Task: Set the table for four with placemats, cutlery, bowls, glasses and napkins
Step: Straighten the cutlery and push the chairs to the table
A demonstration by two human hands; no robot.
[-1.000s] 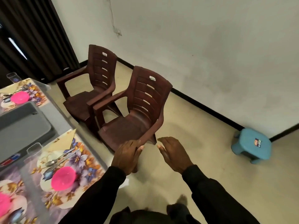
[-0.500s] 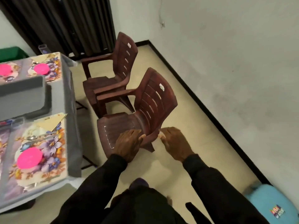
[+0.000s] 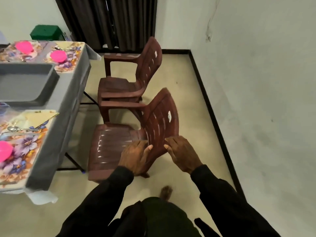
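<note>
We see both hands, left [image 3: 135, 155] and right [image 3: 182, 153], gripping the near chair [image 3: 130, 139] back (fingers curled) beside the table [image 3: 68, 93].

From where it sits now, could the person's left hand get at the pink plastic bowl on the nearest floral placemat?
Probably yes. The left hand grips the near brown plastic chair, so it must let go first. The pink plastic bowl sits on the floral placemat at the table's near corner, with only open floor between.
</note>
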